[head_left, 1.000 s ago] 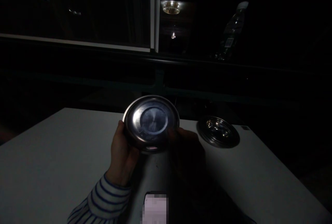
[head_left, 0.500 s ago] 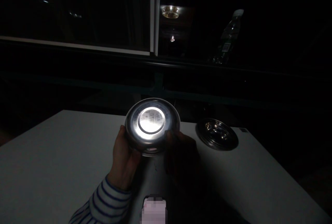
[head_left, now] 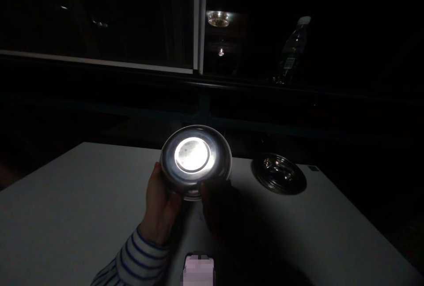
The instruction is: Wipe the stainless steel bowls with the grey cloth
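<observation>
A shiny round stainless steel plate (head_left: pixel 177 144) is held tilted up above the table, its underside towards me and a bright glare on its raised base ring. My left hand (head_left: pixel 160 204), in a blue-and-white striped sleeve, grips the plate's lower left rim. In deep shadow, my right hand (head_left: pixel 221 206) is at the plate's lower right edge, with its fingertips over the underside. Its fingers are too dark to show whether they hold anything. To the right, a stack of similar steel plates (head_left: pixel 280 174) lies on the white table (head_left: pixel 99 197).
A phone (head_left: pixel 198 270), its screen blurred out, lies at the table's near edge. Behind the table are a dark window with a pale frame (head_left: pixel 196 25) and a clear bottle (head_left: pixel 291 52) with a white cap. A small dark label (head_left: pixel 313 168) marks the far right corner.
My right hand has slid down and left along the plate's lower edge. My left hand keeps its hold, and the glare on the base has shifted slightly. The whole view has moved a little.
</observation>
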Available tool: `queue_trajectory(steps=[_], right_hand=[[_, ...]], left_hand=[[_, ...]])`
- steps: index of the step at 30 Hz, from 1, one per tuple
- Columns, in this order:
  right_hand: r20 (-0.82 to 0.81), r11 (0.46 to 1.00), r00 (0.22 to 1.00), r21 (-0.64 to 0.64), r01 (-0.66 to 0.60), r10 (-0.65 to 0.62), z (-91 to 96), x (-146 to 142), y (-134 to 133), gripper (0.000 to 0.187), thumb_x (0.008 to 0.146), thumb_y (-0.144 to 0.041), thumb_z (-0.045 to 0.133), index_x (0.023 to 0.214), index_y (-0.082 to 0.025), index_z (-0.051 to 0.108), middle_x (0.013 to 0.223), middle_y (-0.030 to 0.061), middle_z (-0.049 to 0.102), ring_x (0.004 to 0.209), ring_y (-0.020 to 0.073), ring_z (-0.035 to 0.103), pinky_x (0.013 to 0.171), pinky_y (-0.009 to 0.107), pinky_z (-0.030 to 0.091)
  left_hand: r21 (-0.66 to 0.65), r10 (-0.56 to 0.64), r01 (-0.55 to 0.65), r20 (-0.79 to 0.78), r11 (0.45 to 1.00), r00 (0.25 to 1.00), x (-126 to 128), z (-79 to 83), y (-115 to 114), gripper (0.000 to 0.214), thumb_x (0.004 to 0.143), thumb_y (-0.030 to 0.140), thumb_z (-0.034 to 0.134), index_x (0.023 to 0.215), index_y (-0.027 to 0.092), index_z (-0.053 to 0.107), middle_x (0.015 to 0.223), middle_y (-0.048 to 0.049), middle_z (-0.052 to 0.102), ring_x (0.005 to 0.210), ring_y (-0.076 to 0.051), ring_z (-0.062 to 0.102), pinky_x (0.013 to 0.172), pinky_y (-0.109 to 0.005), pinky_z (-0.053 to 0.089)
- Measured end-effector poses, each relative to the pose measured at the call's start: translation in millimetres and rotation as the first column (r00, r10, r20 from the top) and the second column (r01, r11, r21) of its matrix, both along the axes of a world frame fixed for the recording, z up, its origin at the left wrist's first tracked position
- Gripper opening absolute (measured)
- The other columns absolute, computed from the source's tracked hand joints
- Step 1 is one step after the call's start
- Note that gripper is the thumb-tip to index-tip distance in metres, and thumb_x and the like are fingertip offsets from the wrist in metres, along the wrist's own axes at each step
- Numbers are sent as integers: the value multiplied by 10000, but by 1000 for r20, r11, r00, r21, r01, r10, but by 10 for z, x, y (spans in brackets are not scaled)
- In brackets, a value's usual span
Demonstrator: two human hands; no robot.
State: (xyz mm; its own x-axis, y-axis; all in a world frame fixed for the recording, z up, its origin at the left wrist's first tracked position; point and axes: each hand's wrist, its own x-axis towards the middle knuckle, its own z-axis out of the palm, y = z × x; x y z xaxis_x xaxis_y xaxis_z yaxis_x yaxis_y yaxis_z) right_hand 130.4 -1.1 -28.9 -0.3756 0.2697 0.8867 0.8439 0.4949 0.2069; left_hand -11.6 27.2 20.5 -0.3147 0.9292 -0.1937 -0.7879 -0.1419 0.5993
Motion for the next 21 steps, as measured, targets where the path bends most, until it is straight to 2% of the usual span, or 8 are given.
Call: queue_trajectory(steps=[4, 10, 15, 19, 21], right_hand=[[-139, 995, 985, -13, -103, 100, 60, 64, 28, 364, 831, -153, 457, 1185, -77, 489, 1021, 155, 554, 978, 222, 527, 781, 349, 482], [-44, 999, 999, -42, -8, 6, 120, 98, 20, 350, 821, -137, 501, 1171, -128, 499, 1014, 118, 576, 940, 230, 517, 739, 357, 477], [-95, 994, 995, -108, -22, 12, 170, 152, 11, 354, 833, -159, 492, 1184, -118, 488, 1060, 137, 539, 1004, 225, 494, 820, 372, 464], [-19, 994, 1000, -105, -22, 20, 145, 141, -40, 354, 810, -141, 534, 1163, -120, 513, 1029, 120, 580, 986, 224, 503, 787, 344, 484], [-43, 994, 997, -86, -63, 60, 141, 161, -22, 341, 813, -146, 530, 1152, -119, 520, 1015, 120, 575, 965, 219, 506, 774, 343, 483]], left_hand=[[-27, 1, -1, -3, 1000, 1000, -11, 54, -13, 285, 871, 209, 378, 829, 115, 644, 743, -43, 682, 732, -135, 637, 676, -217, 528], [-18, 17, -17, -17, 1000, 1000, -41, 86, -37, 238, 852, 197, 421, 777, 137, 639, 669, -5, 664, 599, -116, 607, 602, -222, 529], [-23, -12, 12, -33, 1000, 999, -35, 121, -52, 279, 871, 228, 411, 765, 133, 651, 659, -14, 667, 592, -120, 611, 574, -226, 527], [-26, -3, 2, -36, 1000, 999, -57, 135, -49, 300, 881, 226, 397, 748, 132, 650, 667, -13, 673, 597, -116, 620, 576, -223, 529], [-42, -48, 46, -44, 998, 998, -70, 136, -49, 303, 881, 218, 399, 732, 132, 649, 645, -9, 669, 576, -113, 618, 555, -218, 525]])
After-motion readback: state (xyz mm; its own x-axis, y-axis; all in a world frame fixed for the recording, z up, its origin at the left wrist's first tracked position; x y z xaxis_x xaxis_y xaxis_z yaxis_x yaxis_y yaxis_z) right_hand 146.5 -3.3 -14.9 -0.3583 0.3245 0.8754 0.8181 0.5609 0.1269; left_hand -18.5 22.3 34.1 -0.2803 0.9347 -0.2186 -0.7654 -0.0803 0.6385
